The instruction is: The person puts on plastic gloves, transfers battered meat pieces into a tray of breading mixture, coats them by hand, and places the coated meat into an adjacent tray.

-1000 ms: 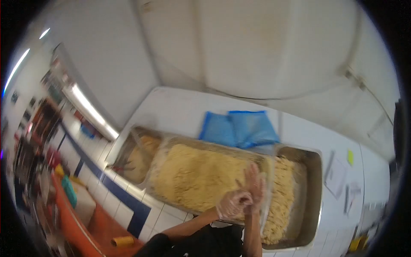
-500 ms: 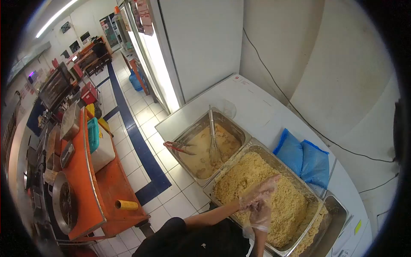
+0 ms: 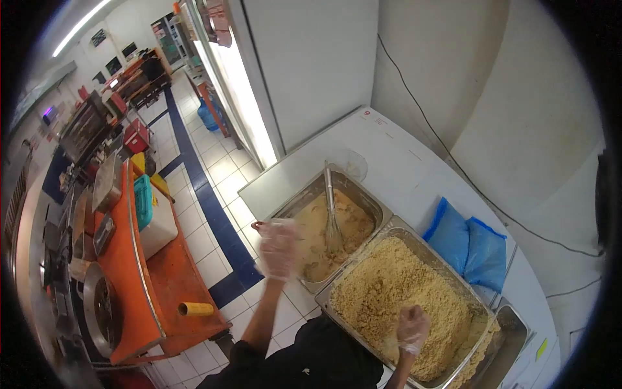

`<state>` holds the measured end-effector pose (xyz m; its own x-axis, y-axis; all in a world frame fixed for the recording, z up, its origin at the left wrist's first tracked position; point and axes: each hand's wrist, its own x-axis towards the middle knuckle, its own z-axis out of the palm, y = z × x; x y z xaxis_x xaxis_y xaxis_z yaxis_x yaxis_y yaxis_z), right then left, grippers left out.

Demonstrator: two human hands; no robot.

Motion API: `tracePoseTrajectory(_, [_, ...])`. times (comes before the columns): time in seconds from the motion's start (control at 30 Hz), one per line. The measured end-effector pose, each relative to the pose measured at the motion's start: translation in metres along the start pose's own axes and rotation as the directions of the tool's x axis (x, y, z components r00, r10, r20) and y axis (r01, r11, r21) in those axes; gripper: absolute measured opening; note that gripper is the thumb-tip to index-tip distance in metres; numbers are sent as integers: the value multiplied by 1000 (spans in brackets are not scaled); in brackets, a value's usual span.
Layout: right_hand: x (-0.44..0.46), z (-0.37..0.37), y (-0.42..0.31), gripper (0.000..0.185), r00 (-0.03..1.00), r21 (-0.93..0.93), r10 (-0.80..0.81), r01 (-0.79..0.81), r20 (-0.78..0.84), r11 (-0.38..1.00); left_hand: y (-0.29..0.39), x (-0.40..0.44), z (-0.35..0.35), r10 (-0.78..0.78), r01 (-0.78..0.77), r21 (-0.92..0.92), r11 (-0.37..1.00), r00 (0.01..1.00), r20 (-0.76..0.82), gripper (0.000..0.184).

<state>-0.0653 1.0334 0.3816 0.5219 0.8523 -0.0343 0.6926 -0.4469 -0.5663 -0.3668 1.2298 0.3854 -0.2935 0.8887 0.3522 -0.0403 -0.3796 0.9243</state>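
Note:
My left hand, in a clear plastic glove, is over the left edge of the batter pan. It covers most of the tongs, whose red end shows beside it; its fingers are too blurred to read. A wire whisk leans in the pale batter, where several coated pieces lie. My right hand, gloved too, is curled closed above the yellowish crumbs in the second metal pan. Whether anything is inside its fingers is hidden.
Two blue bags lie on the white worktop behind the crumb pan. Another metal pan stands at the right. To the left are an orange counter, a white tub with a teal lid and a wok.
My hands were together over the crumbs and have parted. The left has moved left to the tongs; the right stays above the crumbs, now curled. The view has shifted slightly.

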Motion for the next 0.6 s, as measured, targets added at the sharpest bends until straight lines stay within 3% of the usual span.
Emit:
tracePoseTrajectory(0.03, [-5,-6,8,23,1000,1,19,-19,-3,1000,-21,12,-29,16,8,203,979,993,-117,19])
tracePoseTrajectory(0.07, [-11,-14,12,24,989,46,-38,45,-144,998,-18,33,-44,302,-165,714,681,951,-69,23])
tracePoseTrajectory(0.1, [-16,-19,16,25,954,77,-89,115,-288,990,-37,43,-67,253,-106,818,566,966,-51,27])
tracePoseTrajectory(0.13, [-21,-20,23,25,951,78,-75,102,-300,992,-57,50,-81,207,-51,900,434,977,-44,32])
tracePoseTrajectory(0.17, [-25,-20,28,26,935,55,-47,71,-350,996,-44,56,-77,-287,259,709,656,954,-83,35])
tracePoseTrajectory(0.2, [-27,-19,32,27,916,35,-24,41,-399,999,-46,57,-67,-281,247,707,663,957,-72,35])
tracePoseTrajectory(0.27, [-35,-26,39,28,919,2,0,1,-395,1000,-57,46,-38,-134,122,361,925,991,8,32])
tracePoseTrajectory(0.3, [-41,-31,40,29,925,-37,23,-40,-379,999,-72,44,-26,-136,125,362,924,991,6,32])
tracePoseTrajectory(0.33, [-46,-35,41,29,928,-41,24,-42,-371,998,-93,43,-16,11,-35,471,882,998,54,28])
tracePoseTrajectory(0.4, [-56,-39,42,30,913,42,58,-44,-404,998,-90,46,-1,149,-198,562,803,980,131,24])
tracePoseTrajectory(0.43, [-60,-41,45,30,909,46,66,-52,-412,998,-86,49,5,135,-257,649,716,963,233,22])
tracePoseTrajectory(0.47, [-64,-43,51,29,856,55,-51,92,-515,994,-73,55,16,113,-331,712,619,935,336,20])
tracePoseTrajectory(0.5, [-71,-41,65,28,817,53,-94,151,-569,987,-62,60,23,116,-347,700,624,927,356,20])
tracePoseTrajectory(0.53, [-79,-40,79,28,773,44,-137,209,-620,977,-52,64,26,16,-195,653,732,963,270,20])
tracePoseTrajectory(0.57, [-88,-33,102,26,766,-119,-97,27,-635,993,-47,69,27,-100,-31,588,809,977,189,20])
tracePoseTrajectory(0.6, [-93,-34,106,25,782,-186,-56,-78,-621,979,-57,77,24,-100,-38,587,809,974,202,20])
